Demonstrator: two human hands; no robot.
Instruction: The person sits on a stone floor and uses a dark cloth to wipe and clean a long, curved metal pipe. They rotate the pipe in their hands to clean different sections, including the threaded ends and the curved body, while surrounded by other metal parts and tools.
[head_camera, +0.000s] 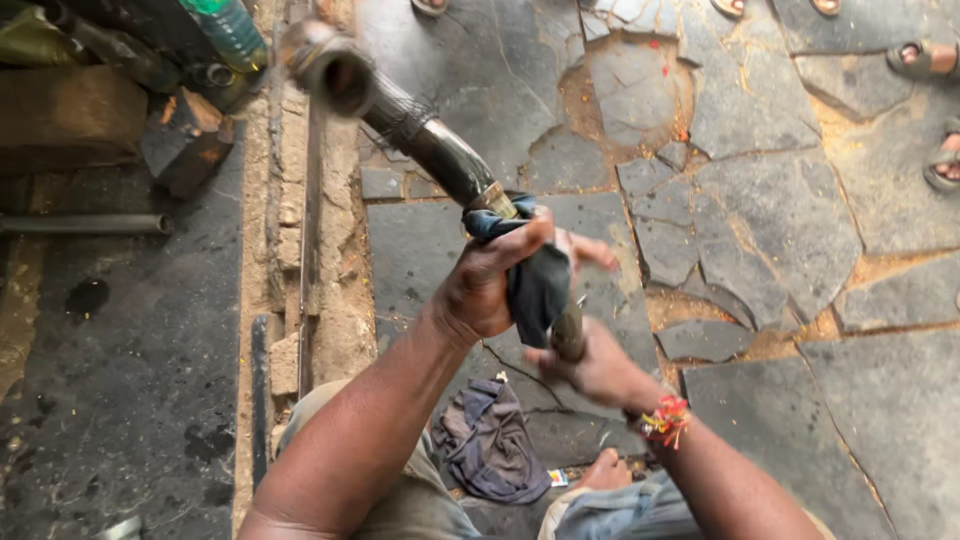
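A dark metal pipe (425, 135) slants up over the stone floor (800, 230), its lower end gripped by the right hand (590, 370) with fingers curled shut, while the left hand (490, 280) presses a dark cloth (535, 285) closed around it, another rag (490, 440) lying below.

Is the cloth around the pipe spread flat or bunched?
Bunched: the dark cloth is wadded around the pipe under the left hand.
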